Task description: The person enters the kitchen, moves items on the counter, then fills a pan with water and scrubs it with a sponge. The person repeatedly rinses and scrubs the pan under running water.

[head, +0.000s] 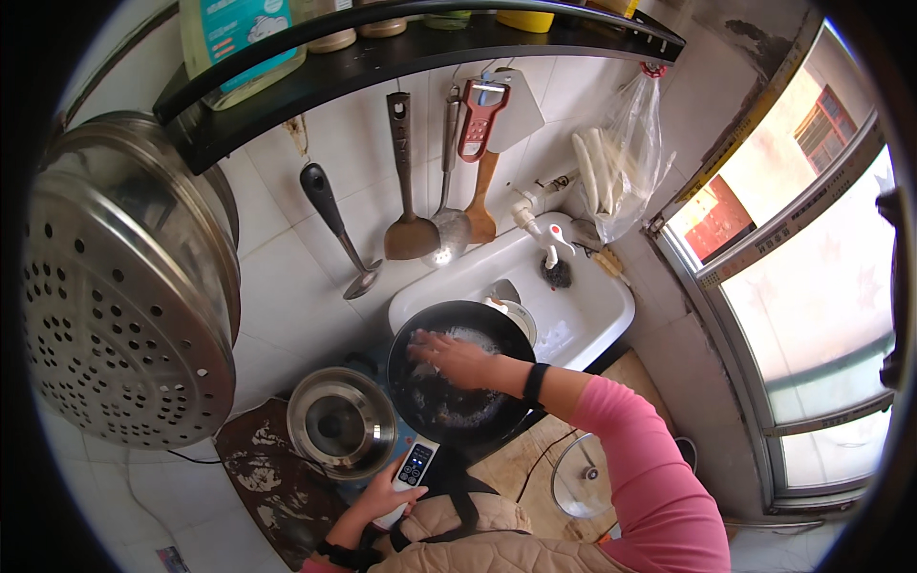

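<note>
A dark frying pan (458, 422) with soapy liquid and foam in it stands before me, its far edge over the rim of a white sink (584, 329). Inside the pan is my right hand (455, 358), fingers spread and slightly blurred; whether it presses something against the pan's surface cannot be told. My left hand (390, 494) is closed around the white handle with buttons and a small lit display (415, 465), at the pan's near side. Left of the pan sits a steel pot with a lid (340, 422).
A glass lid (582, 476) lies at the right on the wooden counter (530, 458). Large steel steamer pans (129, 286) hang at the left. A spatula (412, 236), a ladle (333, 208) and a red peeler (483, 122) hang below a black shelf (430, 43). A faucet (541, 229) stands over the sink.
</note>
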`<state>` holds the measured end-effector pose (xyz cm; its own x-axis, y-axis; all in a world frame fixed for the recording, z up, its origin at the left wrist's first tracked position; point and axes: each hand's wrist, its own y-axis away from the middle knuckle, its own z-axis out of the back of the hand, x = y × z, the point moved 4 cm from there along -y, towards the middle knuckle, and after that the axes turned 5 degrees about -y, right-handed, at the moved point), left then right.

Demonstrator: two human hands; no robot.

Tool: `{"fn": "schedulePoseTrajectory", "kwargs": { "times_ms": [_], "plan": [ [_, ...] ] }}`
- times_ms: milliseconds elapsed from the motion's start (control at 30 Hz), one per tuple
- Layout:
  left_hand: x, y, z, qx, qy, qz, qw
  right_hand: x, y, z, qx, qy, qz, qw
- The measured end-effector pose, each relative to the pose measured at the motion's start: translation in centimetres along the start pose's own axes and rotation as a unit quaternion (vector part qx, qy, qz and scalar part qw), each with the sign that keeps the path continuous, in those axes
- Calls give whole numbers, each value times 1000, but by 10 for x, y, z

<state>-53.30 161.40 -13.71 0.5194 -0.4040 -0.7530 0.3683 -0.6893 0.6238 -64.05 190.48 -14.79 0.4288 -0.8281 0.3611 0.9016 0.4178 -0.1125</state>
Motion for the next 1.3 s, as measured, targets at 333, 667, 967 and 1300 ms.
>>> {"fn": "schedulePoseTrajectory", "kwargs": {
  "times_ms": [333,667,967,1300],
  "plan": [
    [-3,-5,0,0,-9,5,1000,-11,42,27,103,-108,-82,985],
    [26,-11,15,-24,-44,109,993,-180,165,87,-230,-151,-386,881],
    [18,-11,6,-71,-21,130,989,-218,162,-45,-73,-230,-419,876],
    [10,-6,-1,-77,0,179,981,-361,167,73,-356,98,-444,816]
  ]
}}
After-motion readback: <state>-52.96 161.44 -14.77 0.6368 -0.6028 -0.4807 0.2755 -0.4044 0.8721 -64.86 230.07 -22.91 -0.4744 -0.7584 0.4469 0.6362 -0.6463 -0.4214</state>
